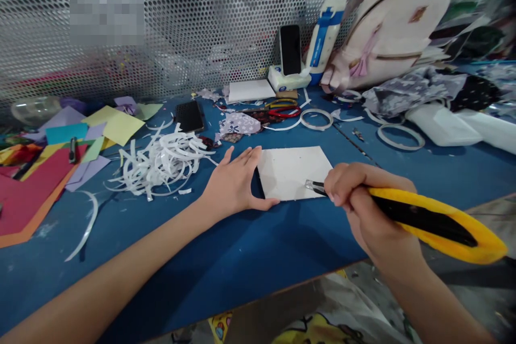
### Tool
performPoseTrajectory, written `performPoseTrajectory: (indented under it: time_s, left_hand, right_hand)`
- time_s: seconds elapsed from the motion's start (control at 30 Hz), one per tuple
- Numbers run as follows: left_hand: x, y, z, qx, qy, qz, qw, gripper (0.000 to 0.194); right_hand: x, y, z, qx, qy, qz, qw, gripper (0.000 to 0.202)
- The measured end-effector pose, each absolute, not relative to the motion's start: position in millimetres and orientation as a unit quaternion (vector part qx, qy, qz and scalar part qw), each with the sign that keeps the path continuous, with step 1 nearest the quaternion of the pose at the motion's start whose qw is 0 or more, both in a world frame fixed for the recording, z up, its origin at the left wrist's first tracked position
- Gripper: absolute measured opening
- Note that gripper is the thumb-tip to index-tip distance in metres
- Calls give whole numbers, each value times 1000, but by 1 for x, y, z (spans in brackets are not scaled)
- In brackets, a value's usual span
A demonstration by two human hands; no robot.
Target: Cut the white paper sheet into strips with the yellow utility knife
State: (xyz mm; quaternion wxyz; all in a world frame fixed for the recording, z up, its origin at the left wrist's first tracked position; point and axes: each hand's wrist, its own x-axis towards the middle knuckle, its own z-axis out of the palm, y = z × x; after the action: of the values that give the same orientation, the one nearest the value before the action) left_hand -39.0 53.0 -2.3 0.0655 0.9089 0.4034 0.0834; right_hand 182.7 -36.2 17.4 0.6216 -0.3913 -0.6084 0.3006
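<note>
A white rectangular board (288, 169) with a dark left side lies flat on the blue tabletop in front of me. My left hand (237, 185) spans its left end, with the thumb at the near edge and the fingers at the far corner. Closed round a yellow-and-black utility knife (427, 220), my right hand (366, 199) is at the board's right end. The knife's short metallic tip points left over the white face. Whether the tip touches the surface, I cannot tell.
Curled white paper strips (161, 161) are heaped left of the board, beyond them coloured paper sheets (44, 188). Behind lie a black phone (189, 116), red-handled scissors (284, 111) and tape rolls (316, 119). A propped phone (290, 49), bottle (325, 37) and backpack (391, 27) stand by the perforated metal wall.
</note>
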Motion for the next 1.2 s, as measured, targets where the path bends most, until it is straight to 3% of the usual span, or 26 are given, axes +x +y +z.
performPoseTrajectory:
  time_s: [1.2]
  left_hand:
    - [-41,53,-3,913,382,101,103,112]
  right_hand:
    - [192,-74,29,-387,-559,302,668,30]
